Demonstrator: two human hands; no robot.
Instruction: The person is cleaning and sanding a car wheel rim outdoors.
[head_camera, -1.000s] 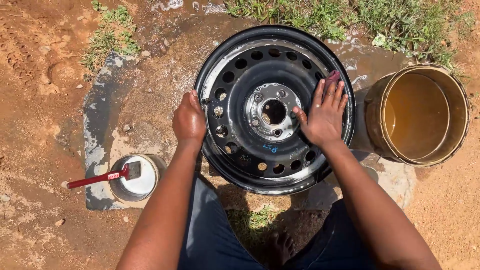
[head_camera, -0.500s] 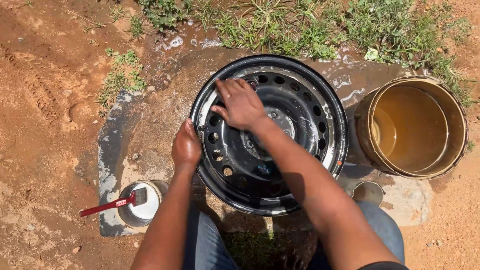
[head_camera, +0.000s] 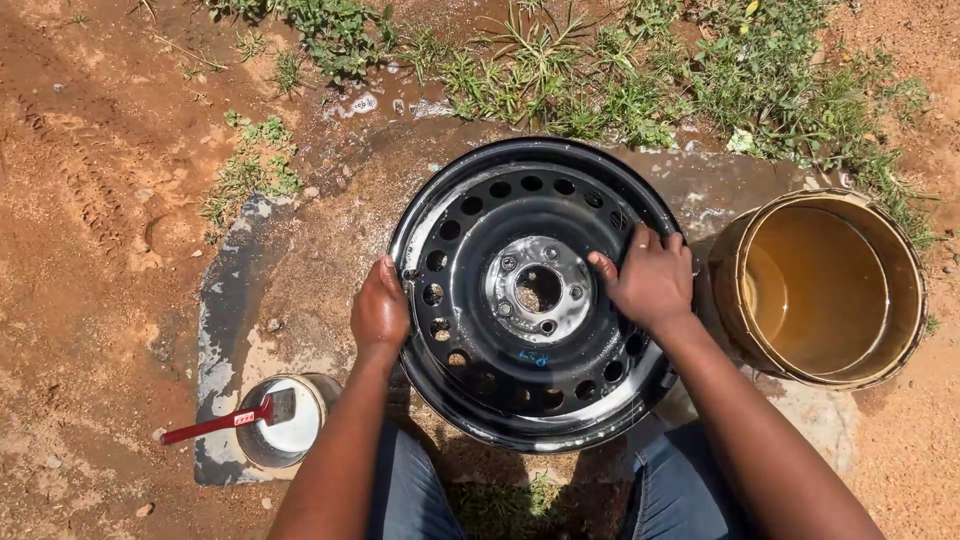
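On wet, muddy ground (head_camera: 300, 270) lies a black steel wheel rim (head_camera: 535, 295), flat and glistening; right of the rim stands a tan bucket (head_camera: 820, 288) of murky water; left hand (head_camera: 380, 312) grips the rim's left edge; right hand (head_camera: 650, 280) presses spread fingers inside the rim's right side; below-left of the rim, a small paint tin (head_camera: 285, 420) carries a red-handled brush (head_camera: 228, 420).

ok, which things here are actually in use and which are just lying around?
In hand:
- black steel wheel rim, wet, with round holes
- left hand gripping its left edge
- right hand flat on its right face

Lying about:
- large tan bucket of murky water
- small round tin
- red-handled brush resting across that tin
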